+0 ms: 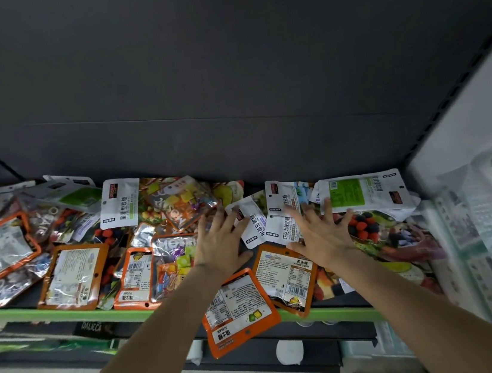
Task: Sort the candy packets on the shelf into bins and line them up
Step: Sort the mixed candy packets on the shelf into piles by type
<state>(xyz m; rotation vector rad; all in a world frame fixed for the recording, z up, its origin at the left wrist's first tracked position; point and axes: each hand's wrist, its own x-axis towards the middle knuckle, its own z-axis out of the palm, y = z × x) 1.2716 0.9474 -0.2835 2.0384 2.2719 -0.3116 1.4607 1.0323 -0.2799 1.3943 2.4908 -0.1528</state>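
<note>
Both hands are reaching over the shelf (pixel 67 314) with its green front edge, palms down, fingers spread and straight, gripping nothing. The left hand (pixel 219 246) is lying flat among the candy packets (pixel 72 276), its fingertips touching an orange-and-clear packet of coloured cubes (pixel 182 199) at the back and a small white packet (pixel 251 221) just to its right. The right hand (pixel 322 232) is lying well apart from the left, fingers resting on the white packets (pixel 282 209) and reaching the lower edge of a white packet with a green panel (pixel 361 191).

Packets are lying in a loose, overlapping heap across the whole shelf, not lined up. Orange-bordered packets are clustering to the left of the left hand; fruit-printed packets (pixel 365 227) are lying to the right of the right hand. Two orange packets are sitting near the wrists: one (pixel 240 309) below the left wrist, overhanging the green edge; the other (pixel 288 277) between the two forearms, partly under the right hand's thumb side.

Right edge of view is blurring; contents there cannot be told
</note>
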